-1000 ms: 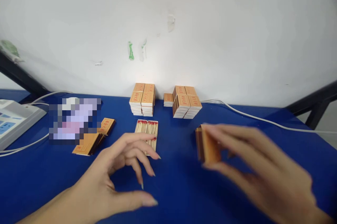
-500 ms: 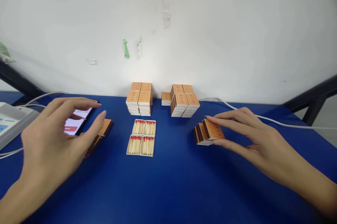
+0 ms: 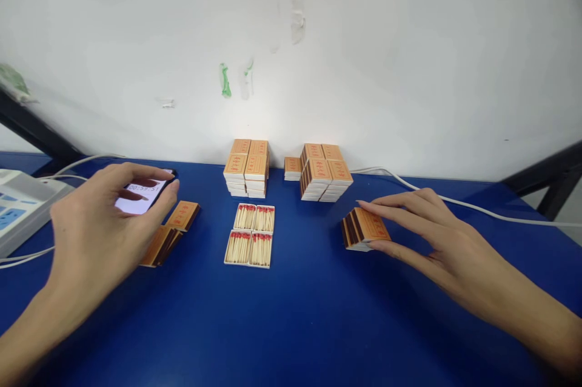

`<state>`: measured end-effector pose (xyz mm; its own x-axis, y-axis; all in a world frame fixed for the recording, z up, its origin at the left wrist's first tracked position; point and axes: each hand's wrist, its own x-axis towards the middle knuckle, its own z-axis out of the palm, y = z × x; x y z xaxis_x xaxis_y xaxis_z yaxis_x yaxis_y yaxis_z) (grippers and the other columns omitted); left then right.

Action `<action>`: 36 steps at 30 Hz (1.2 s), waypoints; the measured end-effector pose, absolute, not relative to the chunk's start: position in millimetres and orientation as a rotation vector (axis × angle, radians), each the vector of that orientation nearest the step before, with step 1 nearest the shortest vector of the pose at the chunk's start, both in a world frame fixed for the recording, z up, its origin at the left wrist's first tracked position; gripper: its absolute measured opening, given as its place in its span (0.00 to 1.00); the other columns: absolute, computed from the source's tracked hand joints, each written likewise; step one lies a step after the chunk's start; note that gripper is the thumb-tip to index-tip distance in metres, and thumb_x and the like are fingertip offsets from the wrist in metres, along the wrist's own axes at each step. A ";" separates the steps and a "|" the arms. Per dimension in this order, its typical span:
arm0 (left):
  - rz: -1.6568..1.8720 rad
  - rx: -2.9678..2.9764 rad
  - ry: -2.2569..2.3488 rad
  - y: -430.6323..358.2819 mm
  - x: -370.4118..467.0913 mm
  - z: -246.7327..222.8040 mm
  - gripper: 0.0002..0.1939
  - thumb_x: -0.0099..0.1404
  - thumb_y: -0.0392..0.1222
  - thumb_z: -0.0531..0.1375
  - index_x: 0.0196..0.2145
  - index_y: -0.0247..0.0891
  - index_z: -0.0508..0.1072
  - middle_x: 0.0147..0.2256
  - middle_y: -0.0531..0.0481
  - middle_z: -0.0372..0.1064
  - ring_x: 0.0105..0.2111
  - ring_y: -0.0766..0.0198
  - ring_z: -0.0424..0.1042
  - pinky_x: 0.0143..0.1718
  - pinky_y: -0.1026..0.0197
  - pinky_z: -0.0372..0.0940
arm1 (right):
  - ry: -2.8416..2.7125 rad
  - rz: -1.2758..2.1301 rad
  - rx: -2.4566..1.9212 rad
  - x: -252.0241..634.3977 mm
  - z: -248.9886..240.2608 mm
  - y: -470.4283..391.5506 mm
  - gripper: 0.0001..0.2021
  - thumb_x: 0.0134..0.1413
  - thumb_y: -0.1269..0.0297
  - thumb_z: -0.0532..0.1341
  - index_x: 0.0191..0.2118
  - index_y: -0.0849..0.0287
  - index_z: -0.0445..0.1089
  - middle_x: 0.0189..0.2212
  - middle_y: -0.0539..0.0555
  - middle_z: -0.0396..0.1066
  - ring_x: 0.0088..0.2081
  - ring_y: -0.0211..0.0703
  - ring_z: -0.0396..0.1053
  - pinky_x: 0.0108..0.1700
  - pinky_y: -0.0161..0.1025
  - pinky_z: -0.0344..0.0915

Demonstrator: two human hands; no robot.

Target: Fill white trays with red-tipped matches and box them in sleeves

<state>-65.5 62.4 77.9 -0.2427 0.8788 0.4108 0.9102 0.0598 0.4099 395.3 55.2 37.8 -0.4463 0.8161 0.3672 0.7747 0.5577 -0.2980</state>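
Note:
My right hand [image 3: 430,232] pinches a matchbox [image 3: 373,225] at the top of a small tilted stack of matchboxes [image 3: 351,235], right of centre on the blue table. Curved above the table's left side, my left hand [image 3: 107,223] holds nothing, its thumb and index tip a little apart. Beneath and beside it lie loose orange-brown matchboxes [image 3: 183,216], partly hidden by the thumb. Between the hands, trays of red-tipped matches [image 3: 249,247] lie open in a two-by-two block.
Two block-shaped stacks of matchboxes, a left one [image 3: 246,171] and a right one [image 3: 325,174], stand by the white wall [image 3: 364,59]. A low pile [image 3: 291,167] sits between them. A phone [image 3: 144,193] showing a timer, a white device [image 3: 27,205] and white cables [image 3: 482,212] are around.
The right hand's boxes have shifted into a more even, closer stack. My left thumb and index finger have come nearer each other. The view has moved slightly.

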 end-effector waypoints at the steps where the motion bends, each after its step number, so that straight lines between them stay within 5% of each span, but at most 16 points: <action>1: -0.944 -1.889 -2.265 63.4 -65.9 77.2 0.21 0.77 0.64 0.65 0.51 0.46 0.85 0.48 0.52 0.86 0.43 0.54 0.82 0.52 0.52 0.70 | -2.325 0.118 -1.278 395.0 37.2 55.2 0.26 0.82 0.38 0.64 0.74 0.41 0.78 0.66 0.58 0.82 0.65 0.62 0.79 0.65 0.63 0.81; 9: -0.888 -1.884 -2.340 67.0 -71.7 74.9 0.24 0.75 0.68 0.64 0.52 0.48 0.86 0.50 0.51 0.87 0.42 0.52 0.84 0.53 0.49 0.72 | -2.329 0.126 -1.289 390.9 38.3 53.4 0.28 0.82 0.38 0.65 0.77 0.39 0.73 0.66 0.58 0.80 0.64 0.63 0.79 0.64 0.64 0.81; 16: -0.537 -2.068 -2.352 68.3 -76.9 72.7 0.37 0.74 0.73 0.62 0.65 0.42 0.79 0.59 0.39 0.85 0.48 0.41 0.83 0.49 0.47 0.70 | -2.322 -0.030 -1.276 387.2 40.4 49.7 0.28 0.83 0.42 0.63 0.79 0.40 0.70 0.68 0.61 0.75 0.64 0.66 0.76 0.64 0.67 0.77; 21: -0.320 -2.091 -2.390 67.7 -74.1 69.2 0.27 0.78 0.70 0.61 0.53 0.45 0.82 0.34 0.49 0.85 0.37 0.44 0.85 0.40 0.51 0.65 | -2.243 -0.288 -1.193 363.8 42.6 37.7 0.20 0.81 0.63 0.65 0.72 0.47 0.73 0.61 0.63 0.74 0.57 0.63 0.74 0.59 0.62 0.76; 25: -0.218 -2.107 -2.307 64.4 -71.2 64.7 0.25 0.80 0.67 0.58 0.51 0.46 0.82 0.43 0.44 0.87 0.41 0.43 0.84 0.40 0.51 0.62 | -2.327 -0.271 -0.955 331.6 41.5 19.8 0.20 0.76 0.75 0.68 0.67 0.57 0.75 0.57 0.62 0.78 0.54 0.56 0.75 0.58 0.54 0.76; 30: -0.134 -2.138 -2.220 60.8 -71.0 59.6 0.24 0.79 0.64 0.56 0.52 0.46 0.81 0.44 0.38 0.86 0.41 0.37 0.83 0.41 0.48 0.63 | -2.506 -0.083 -0.844 293.3 34.3 -1.7 0.18 0.86 0.66 0.61 0.71 0.59 0.78 0.68 0.60 0.82 0.63 0.55 0.78 0.66 0.51 0.78; 36: -0.256 -2.217 -2.101 59.4 -79.7 53.1 0.22 0.80 0.62 0.55 0.54 0.48 0.82 0.40 0.40 0.87 0.35 0.38 0.82 0.40 0.45 0.66 | -2.734 0.089 -0.846 276.6 25.3 -6.4 0.31 0.88 0.50 0.61 0.83 0.60 0.68 0.83 0.59 0.66 0.77 0.55 0.71 0.75 0.51 0.75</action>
<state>-79.7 59.4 53.1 0.0473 0.9838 0.1730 0.9965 -0.0583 0.0591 276.6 -6.4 25.3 -0.7903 0.5620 0.2442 0.5448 0.8269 -0.1396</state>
